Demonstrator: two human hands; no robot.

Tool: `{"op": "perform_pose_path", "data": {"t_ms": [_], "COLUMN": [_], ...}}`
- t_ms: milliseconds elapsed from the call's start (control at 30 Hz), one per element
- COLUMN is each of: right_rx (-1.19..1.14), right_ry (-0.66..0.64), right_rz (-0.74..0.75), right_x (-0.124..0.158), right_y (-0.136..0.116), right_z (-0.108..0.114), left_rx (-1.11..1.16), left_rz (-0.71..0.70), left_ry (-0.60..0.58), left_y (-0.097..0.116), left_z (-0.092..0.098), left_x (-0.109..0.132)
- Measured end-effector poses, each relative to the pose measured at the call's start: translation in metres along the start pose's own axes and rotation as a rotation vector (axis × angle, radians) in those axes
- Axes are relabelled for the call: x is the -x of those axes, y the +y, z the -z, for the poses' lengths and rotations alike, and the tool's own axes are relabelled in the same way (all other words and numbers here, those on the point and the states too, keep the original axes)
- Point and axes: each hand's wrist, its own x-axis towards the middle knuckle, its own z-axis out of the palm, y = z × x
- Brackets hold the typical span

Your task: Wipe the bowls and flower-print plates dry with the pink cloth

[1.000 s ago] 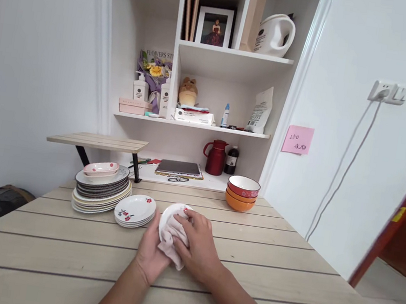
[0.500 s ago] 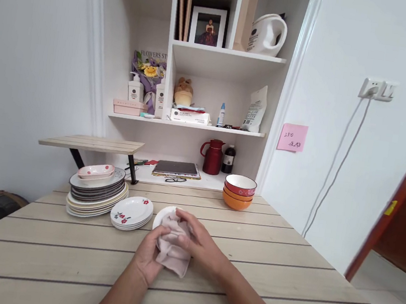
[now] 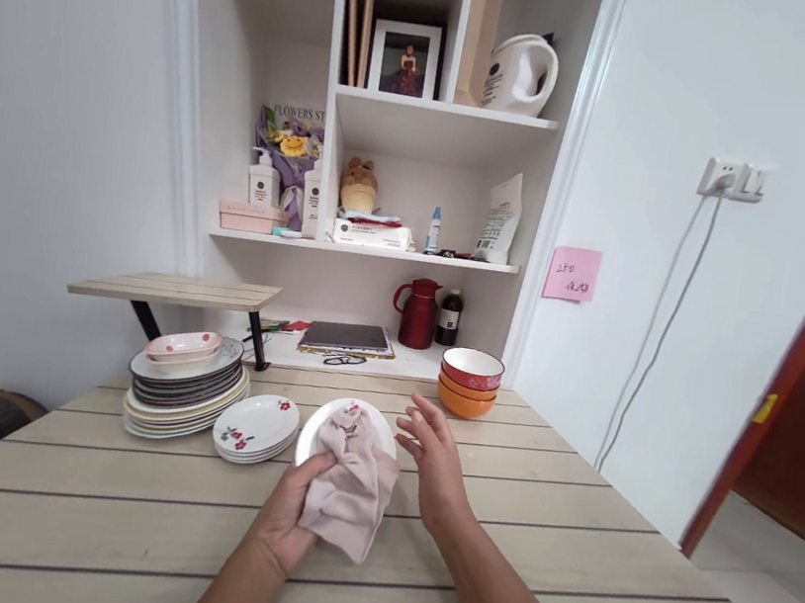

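Observation:
A pinkish cloth (image 3: 352,494) lies draped over a white plate (image 3: 311,433) with a red flower mark near its far edge. My left hand (image 3: 290,510) grips the near left side of the plate and cloth, its thumb on top. To the right, my right hand (image 3: 436,461) is raised with its fingers spread, apart from the cloth and holding nothing. A short stack of flowered white plates (image 3: 257,424) sits left of the held plate.
At the left, a tall plate stack (image 3: 188,386) carries a pink-dotted dish (image 3: 183,347), beside a small raised shelf (image 3: 176,288). Stacked bowls (image 3: 468,386) stand at the back right of the wooden table (image 3: 190,536). Behind are a red jug (image 3: 418,316) and a dark bottle (image 3: 449,318).
My right hand has let go of the cloth and moved right, its fingers opening. The cloth now hangs more spread out, and more of the plate shows. The view has shifted slightly.

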Motion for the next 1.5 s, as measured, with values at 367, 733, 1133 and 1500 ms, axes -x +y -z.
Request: {"op": "perform_pose_path", "data": {"t_ms": [367,733,1133,1500], "right_rx": [-0.206,-0.482,-0.443,-0.397], "right_ry": [-0.436,-0.293,-0.187,-0.197], "right_rz": [-0.537,-0.702,-0.749,-0.661], "right_x": [0.029,0.026,0.007,0.009], "right_y": [0.01,0.019,0.019,0.01], "right_z": [-0.022,-0.027,-0.014,-0.012], "left_rx": [-0.057,-0.838,-1.317,-1.861], "left_rz": [-0.099,-0.599,-1.151,-1.049], "left_ry": [0.006,0.352,0.482,-0.242], "left_y": [-0.003,0.003,0.004,-0.034], "left_z": [-0.001,0.008,0.014,-0.005], "left_x": [-0.001,-0.014,-0.014,-0.007]}}
